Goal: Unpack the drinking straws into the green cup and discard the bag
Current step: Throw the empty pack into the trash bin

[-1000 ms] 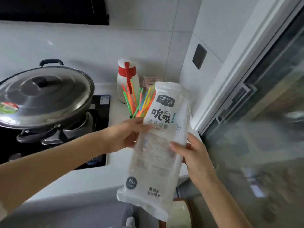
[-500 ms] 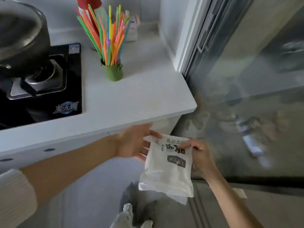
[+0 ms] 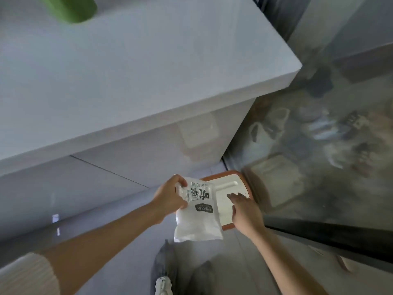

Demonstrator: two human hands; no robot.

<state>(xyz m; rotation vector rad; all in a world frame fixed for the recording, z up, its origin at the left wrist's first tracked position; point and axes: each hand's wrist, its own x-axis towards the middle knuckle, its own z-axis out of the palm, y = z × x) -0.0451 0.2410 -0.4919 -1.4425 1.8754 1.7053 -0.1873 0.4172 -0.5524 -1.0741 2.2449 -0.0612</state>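
Observation:
The empty, folded straw bag (image 3: 198, 218), translucent white with printed lettering, hangs low in front of me, and my left hand (image 3: 170, 198) pinches its upper left corner. My right hand (image 3: 244, 211) has let go of it and lies flat, fingers spread, on the white lid of a bin (image 3: 228, 188) with an orange rim on the floor. The bag partly covers the lid's left side. Only the bottom of the green cup (image 3: 70, 8) shows at the top edge on the counter; the straws are out of view.
The white counter (image 3: 148, 71) ends at a corner to the upper right. Below it are pale cabinet fronts (image 3: 106, 184). A glass sliding door (image 3: 319, 156) runs along the right, its dark track beside the bin. My legs and shoe (image 3: 163, 284) stand at the bottom.
My view dropped from the counter to the floor. The bag was folded and lowered to the bin. My right hand released the bag and moved onto the bin's lid.

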